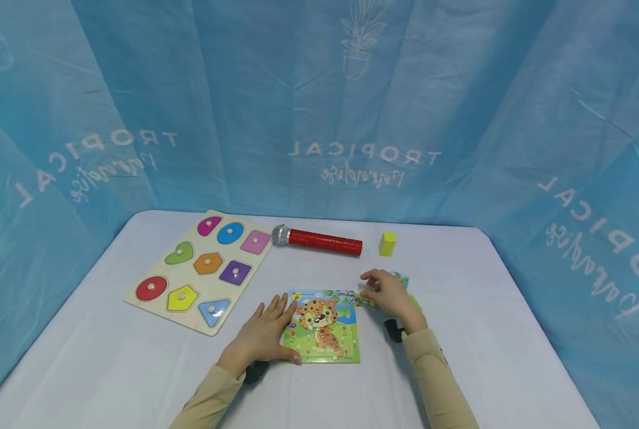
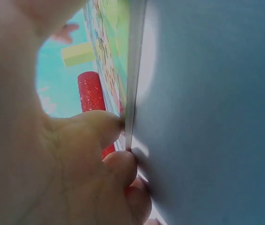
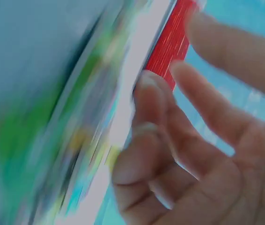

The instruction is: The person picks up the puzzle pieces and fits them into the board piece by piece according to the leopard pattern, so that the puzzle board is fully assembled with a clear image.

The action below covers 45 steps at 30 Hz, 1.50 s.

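A square jigsaw puzzle board (image 1: 326,333) with a spotted leopard cub picture lies on the white table. Along its left edge rests my left hand (image 1: 262,330), fingers spread and thumb at the lower left corner. The left wrist view has the board's rim (image 2: 134,70) against those fingertips. To the board's right, my right hand (image 1: 389,293) is over colourful loose puzzle pieces (image 1: 402,279), partly covering them. Its fingers are loosely bent, and in the right wrist view nothing shows between the fingers (image 3: 193,122). The pieces there are blurred.
A shape-peg board (image 1: 193,262) with several knobbed coloured shapes lies at the left. Behind the jigsaw is a red toy microphone (image 1: 324,241) with a silver head. A yellow block (image 1: 387,243) stands to its right. Blue printed cloth (image 1: 319,107) surrounds the table's back and sides.
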Each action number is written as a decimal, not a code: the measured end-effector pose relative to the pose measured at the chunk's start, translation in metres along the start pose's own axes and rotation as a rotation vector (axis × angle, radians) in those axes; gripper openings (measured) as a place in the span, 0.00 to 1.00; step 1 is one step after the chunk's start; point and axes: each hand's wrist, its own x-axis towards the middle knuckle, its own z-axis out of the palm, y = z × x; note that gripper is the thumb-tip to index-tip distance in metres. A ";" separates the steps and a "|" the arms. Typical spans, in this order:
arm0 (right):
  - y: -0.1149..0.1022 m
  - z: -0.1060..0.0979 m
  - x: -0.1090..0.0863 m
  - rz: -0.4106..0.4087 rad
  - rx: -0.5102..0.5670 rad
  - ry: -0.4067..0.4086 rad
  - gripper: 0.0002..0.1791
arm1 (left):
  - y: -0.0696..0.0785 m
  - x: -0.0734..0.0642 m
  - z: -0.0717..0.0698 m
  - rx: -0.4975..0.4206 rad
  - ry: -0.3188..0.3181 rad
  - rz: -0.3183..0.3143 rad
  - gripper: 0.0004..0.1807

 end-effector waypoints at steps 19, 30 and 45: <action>0.032 -0.029 -0.013 0.113 -0.119 -0.056 0.19 | 0.002 0.006 -0.003 0.014 -0.002 0.011 0.62; -0.008 -0.007 -0.020 -0.136 0.166 -0.151 0.08 | 0.001 0.002 -0.001 0.008 0.001 0.002 0.62; -0.040 0.044 -0.029 -0.174 0.081 -0.331 0.05 | 0.002 -0.001 0.000 -0.014 0.002 0.014 0.62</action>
